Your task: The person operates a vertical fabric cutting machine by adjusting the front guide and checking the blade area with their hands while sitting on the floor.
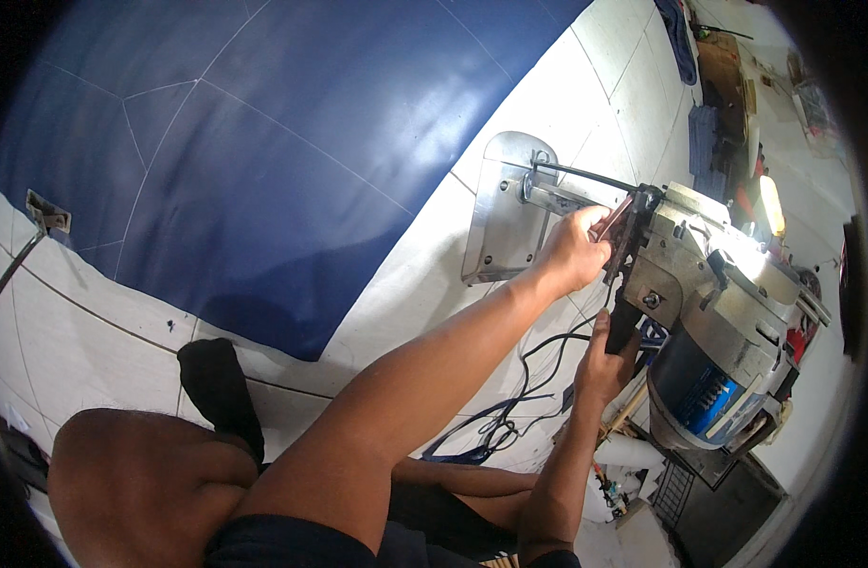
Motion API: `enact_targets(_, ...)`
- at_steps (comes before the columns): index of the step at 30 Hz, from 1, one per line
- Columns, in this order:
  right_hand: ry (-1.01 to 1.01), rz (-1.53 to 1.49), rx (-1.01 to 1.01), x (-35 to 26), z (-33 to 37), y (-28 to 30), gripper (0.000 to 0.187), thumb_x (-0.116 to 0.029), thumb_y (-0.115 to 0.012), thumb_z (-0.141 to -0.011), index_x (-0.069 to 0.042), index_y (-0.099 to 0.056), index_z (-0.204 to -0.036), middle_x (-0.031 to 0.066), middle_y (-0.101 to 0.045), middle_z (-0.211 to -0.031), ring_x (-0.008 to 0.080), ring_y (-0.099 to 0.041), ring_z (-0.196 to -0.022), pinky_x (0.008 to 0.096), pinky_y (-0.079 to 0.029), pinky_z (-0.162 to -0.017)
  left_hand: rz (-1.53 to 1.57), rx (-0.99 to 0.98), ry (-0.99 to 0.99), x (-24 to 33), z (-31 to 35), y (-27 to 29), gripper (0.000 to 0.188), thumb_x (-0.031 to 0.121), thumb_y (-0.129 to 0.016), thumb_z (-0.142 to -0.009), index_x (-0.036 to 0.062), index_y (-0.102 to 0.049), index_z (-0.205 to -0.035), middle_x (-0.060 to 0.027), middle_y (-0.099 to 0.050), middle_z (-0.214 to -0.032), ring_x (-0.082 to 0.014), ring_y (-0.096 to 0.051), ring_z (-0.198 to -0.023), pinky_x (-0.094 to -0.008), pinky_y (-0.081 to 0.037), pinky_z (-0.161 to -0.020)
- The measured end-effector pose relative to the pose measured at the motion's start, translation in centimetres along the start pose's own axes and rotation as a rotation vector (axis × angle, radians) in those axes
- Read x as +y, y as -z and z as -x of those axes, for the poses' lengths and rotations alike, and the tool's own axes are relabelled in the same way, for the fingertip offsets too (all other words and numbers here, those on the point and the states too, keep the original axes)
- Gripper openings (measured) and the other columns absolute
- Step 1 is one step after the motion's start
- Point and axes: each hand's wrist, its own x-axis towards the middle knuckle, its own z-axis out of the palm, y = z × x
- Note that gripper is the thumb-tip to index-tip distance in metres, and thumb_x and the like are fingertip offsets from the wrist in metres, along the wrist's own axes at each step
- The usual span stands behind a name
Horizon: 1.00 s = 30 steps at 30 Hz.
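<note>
A fabric cutting machine (723,312) with a heavy grey motor housing takes up the right side. A column runs from it to its metal base plate (510,213), and a thin dark rod (585,173) lies alongside. My left hand (576,251) is closed at the front of the housing, fingers bent round a reddish-brown flat piece (617,218) beside the dark front mechanism. Lower down, my right hand (606,367) wraps a black handle (625,325) under the housing, thumb up along it. Part of its fingers is hidden.
A dark blue sheet (263,142) with thin white drawn lines covers much of the tiled floor (396,322). Black cables (510,417) lie loosely below my hands. A metal piece (50,213) sits on the sheet's left edge. Folded blue cloth (706,151) is at upper right.
</note>
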Motion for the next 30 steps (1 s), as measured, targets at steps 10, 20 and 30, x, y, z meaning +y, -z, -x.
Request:
enact_targets(10, 0.008, 0.030, 0.038, 0.3, -0.1, -0.5, 0.056, -0.051, -0.059, -0.085, 0.000, -0.057, -0.107, 0.0186, -0.065, -0.097, 0.0352, -0.062, -0.091, 0.0404, -0.046, -0.080, 0.414, -0.046, 0.299, -0.1, -0.5, -0.4, 0.035, -0.005, -0.052, -0.071, 0.0019, -0.063, -0.104, -0.0018, -0.061, -0.092, -0.0112, -0.054, -0.086, -0.0237, -0.041, -0.081)
enact_targets(20, 0.006, 0.016, 0.057, 0.4, 0.2, -0.6, 0.051, -0.047, -0.061, -0.086, 0.000, -0.057, -0.105, 0.0181, -0.065, -0.093, 0.0350, -0.062, -0.087, 0.0401, -0.047, -0.078, 0.273, 0.002, 0.592, 1.2, -1.7, -0.6, 0.010, 0.001, -0.055, -0.066, 0.0042, -0.060, -0.074, -0.0043, -0.056, -0.078, -0.0158, -0.050, -0.083, -0.0284, -0.037, -0.082)
enact_targets(30, -0.029, 0.120, -0.082, -0.8, -0.4, 1.0, 0.056, -0.048, -0.064, -0.082, -0.004, -0.054, -0.115, 0.0181, -0.065, -0.101, 0.0363, -0.064, -0.093, 0.0416, -0.048, -0.081, 0.301, 0.279, 0.183, 0.5, 1.5, -1.3, 0.013, 0.015, -0.059, -0.085, 0.0022, -0.059, -0.088, -0.0014, -0.058, -0.077, -0.0081, -0.051, -0.068, -0.0230, -0.042, -0.064)
